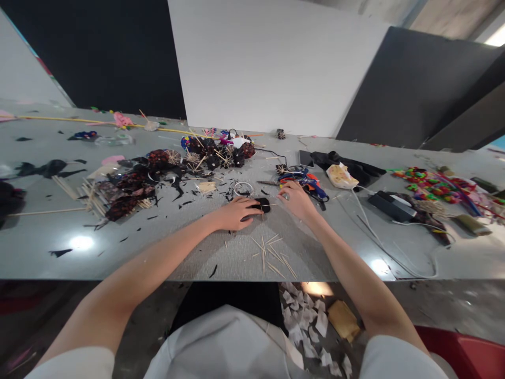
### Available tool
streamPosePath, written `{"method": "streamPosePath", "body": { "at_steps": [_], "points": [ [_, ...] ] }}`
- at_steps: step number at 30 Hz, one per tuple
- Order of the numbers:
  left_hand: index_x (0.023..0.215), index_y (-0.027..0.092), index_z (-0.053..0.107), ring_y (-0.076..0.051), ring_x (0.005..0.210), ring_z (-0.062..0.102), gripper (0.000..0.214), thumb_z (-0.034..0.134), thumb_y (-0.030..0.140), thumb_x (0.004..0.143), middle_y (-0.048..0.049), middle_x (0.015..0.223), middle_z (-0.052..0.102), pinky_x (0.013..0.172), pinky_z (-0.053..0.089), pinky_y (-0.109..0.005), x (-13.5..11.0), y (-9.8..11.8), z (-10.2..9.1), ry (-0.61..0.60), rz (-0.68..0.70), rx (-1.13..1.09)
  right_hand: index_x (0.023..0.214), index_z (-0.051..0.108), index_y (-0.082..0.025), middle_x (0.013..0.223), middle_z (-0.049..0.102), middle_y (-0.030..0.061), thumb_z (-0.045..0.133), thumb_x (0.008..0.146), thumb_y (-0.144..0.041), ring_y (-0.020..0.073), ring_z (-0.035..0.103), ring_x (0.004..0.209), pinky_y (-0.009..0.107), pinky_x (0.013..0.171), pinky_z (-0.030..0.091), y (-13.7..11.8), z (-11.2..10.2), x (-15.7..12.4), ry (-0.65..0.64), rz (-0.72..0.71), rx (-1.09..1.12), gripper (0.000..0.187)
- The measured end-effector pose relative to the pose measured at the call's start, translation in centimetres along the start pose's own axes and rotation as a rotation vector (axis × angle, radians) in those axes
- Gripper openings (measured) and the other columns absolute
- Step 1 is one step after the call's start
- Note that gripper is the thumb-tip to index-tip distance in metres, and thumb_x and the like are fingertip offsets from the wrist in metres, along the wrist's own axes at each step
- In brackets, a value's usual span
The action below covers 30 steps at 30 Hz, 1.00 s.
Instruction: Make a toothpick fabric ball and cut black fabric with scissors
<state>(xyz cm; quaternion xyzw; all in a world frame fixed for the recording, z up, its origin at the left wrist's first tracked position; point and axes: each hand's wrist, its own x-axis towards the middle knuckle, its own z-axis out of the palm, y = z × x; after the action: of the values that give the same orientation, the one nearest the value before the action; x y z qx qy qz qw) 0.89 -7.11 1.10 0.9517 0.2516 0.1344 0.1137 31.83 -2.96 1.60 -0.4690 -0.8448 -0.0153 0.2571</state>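
Note:
My left hand point(236, 213) rests on the grey table point(59, 247), its fingers curled around a small black piece point(263, 204) with a thin stick through it. My right hand point(295, 201) lies just right of that piece, knuckles up and fingers bent, beside a blue and orange glue gun point(311, 184); what its fingers hold, if anything, is hidden. Loose toothpicks point(272, 252) lie scattered on the table in front of both hands. A roll of clear tape point(243, 188) sits just beyond my left hand.
Dark fabric pieces studded with sticks point(213, 152) pile up at the back left. Black scraps and wooden sticks point(79, 192) lie to the left. A white cable point(379, 237), a black box point(390, 205) and colourful trinkets point(430, 184) fill the right. Paper scraps point(307, 316) litter the floor.

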Motion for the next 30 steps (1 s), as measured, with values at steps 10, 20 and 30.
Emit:
{"method": "streamPosePath", "body": {
  "at_steps": [10, 20, 30],
  "points": [
    [0.149, 0.035, 0.054, -0.032, 0.148, 0.039, 0.046, 0.043, 0.037, 0.105, -0.0044, 0.161, 0.045, 0.124, 0.027, -0.054, 0.0, 0.2, -0.1, 0.019, 0.011, -0.005, 0.089, 0.066, -0.022, 0.107, 0.064, 0.0100, 0.062, 0.095, -0.032, 0.0283, 0.058, 0.112, 0.045, 0.104, 0.047, -0.5, 0.1, 0.1, 0.013, 0.006, 0.034, 0.012],
    [0.150, 0.035, 0.054, -0.032, 0.148, 0.039, 0.046, 0.043, 0.037, 0.105, -0.0049, 0.160, 0.045, 0.123, 0.029, -0.054, 0.0, 0.4, -0.3, 0.013, 0.008, -0.001, 0.085, 0.064, -0.022, 0.101, 0.065, 0.0096, 0.063, 0.092, -0.028, 0.0282, 0.059, 0.109, 0.042, 0.098, 0.047, -0.8, 0.1, 0.2, 0.028, 0.017, 0.048, 0.009],
    [0.150, 0.036, 0.053, -0.031, 0.148, 0.039, 0.046, 0.043, 0.038, 0.105, -0.0030, 0.161, 0.045, 0.124, 0.027, -0.052, 0.0, 0.2, -0.1, 0.014, 0.004, -0.011, 0.083, 0.062, -0.022, 0.087, 0.070, 0.0056, 0.061, 0.090, -0.026, 0.0223, 0.064, 0.084, 0.034, 0.081, 0.047, -1.3, -0.2, 0.2, -0.002, 0.110, 0.125, 0.008]
  ]
}}
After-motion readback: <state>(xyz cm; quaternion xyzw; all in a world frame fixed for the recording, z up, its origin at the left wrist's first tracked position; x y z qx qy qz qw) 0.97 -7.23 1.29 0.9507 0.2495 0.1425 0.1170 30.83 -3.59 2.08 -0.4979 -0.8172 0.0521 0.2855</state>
